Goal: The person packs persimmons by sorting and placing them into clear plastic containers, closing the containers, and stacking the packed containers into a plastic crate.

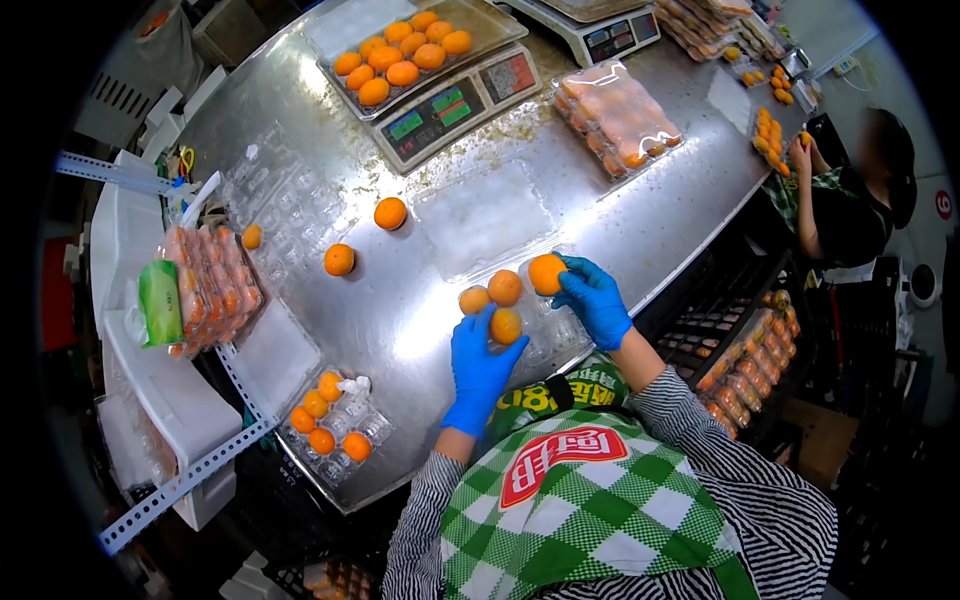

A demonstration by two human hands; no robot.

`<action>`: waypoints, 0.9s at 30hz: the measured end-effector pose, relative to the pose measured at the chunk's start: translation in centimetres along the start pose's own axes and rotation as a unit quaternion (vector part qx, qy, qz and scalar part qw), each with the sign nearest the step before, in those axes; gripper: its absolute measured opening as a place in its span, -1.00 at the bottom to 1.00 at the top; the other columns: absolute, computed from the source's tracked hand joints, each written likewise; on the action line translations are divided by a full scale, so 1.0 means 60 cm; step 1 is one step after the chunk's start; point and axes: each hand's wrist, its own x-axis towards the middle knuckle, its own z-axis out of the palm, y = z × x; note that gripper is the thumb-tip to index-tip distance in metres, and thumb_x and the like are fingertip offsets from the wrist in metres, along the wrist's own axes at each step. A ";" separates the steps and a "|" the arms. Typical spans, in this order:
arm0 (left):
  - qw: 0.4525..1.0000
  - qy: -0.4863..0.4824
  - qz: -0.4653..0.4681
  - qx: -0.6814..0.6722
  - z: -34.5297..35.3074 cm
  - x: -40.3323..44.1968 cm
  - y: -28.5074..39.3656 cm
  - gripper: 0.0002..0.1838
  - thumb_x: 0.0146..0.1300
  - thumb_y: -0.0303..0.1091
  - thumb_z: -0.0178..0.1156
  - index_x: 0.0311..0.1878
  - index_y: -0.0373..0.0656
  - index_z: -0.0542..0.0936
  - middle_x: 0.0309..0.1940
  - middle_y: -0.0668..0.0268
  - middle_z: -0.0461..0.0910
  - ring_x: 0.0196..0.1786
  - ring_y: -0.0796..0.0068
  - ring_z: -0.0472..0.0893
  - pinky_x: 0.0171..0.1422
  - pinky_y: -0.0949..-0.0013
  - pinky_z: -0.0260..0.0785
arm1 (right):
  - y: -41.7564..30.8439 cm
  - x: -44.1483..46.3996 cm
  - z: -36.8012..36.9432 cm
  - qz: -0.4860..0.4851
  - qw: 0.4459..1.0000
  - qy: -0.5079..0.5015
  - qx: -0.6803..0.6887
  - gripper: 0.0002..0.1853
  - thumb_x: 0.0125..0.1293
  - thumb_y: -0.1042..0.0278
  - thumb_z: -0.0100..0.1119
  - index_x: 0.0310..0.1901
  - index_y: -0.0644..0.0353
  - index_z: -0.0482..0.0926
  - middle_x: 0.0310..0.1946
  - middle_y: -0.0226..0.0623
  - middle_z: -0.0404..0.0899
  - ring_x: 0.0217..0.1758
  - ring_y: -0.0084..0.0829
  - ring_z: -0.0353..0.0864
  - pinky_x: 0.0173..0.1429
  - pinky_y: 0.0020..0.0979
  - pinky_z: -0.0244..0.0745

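In front of me on the metal table lies a clear plastic tray (556, 330) with egg-box-like pockets. Three oranges sit in its left part: one at the top (505, 288), one at the left (473, 300) and one lower down (506, 325). My right hand (597, 300), in a blue glove, grips another orange (546, 274) above the tray's far side. The gloved left hand (473, 368) is beside the lower orange, thumb and fingers apart, at the tray's left edge. Whether it touches that orange I cannot tell. Two loose oranges (390, 213) (339, 260) lie farther left.
A scale (440, 115) bears a tray of oranges (404, 55). Wrapped packs (618, 118) (210, 285) stand at the back and left. Nearby are a partly filled tray (335, 425), empty clear trays (280, 190) and a flat lid (485, 220). A co-worker (850, 200) handles oranges at right.
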 end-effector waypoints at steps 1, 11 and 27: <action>1.000 -0.001 0.009 0.012 0.003 0.003 -0.002 -0.30 -0.06 -0.14 0.43 0.16 -0.18 0.43 -0.06 0.10 0.46 -0.01 0.12 0.44 0.09 0.15 0.31 | -0.001 0.002 -0.002 0.011 0.999 -0.007 0.037 -0.56 0.30 0.35 0.16 0.17 0.29 0.37 -0.08 -0.15 0.54 -0.06 -0.31 0.60 -0.14 -0.43 0.53; 0.995 0.039 0.069 0.058 0.042 0.026 -0.012 -0.30 -0.06 -0.13 0.42 0.15 -0.22 0.42 -0.10 0.03 0.48 -0.07 0.03 0.47 0.06 0.12 0.29 | -0.004 0.012 -0.013 0.010 0.995 0.005 0.096 -0.61 0.28 0.36 0.19 0.12 0.18 0.38 -0.05 -0.17 0.52 -0.08 -0.34 0.59 -0.12 -0.44 0.48; 0.969 -0.024 0.189 0.160 0.043 0.037 -0.015 -0.34 -0.11 -0.26 0.43 0.16 -0.05 0.48 -0.18 0.19 0.49 -0.10 0.14 0.47 0.01 0.15 0.26 | -0.010 0.016 -0.005 0.022 0.985 -0.073 0.154 -0.36 0.13 0.52 0.24 0.27 0.18 0.26 0.12 -0.18 0.43 0.17 -0.33 0.46 0.07 -0.48 0.44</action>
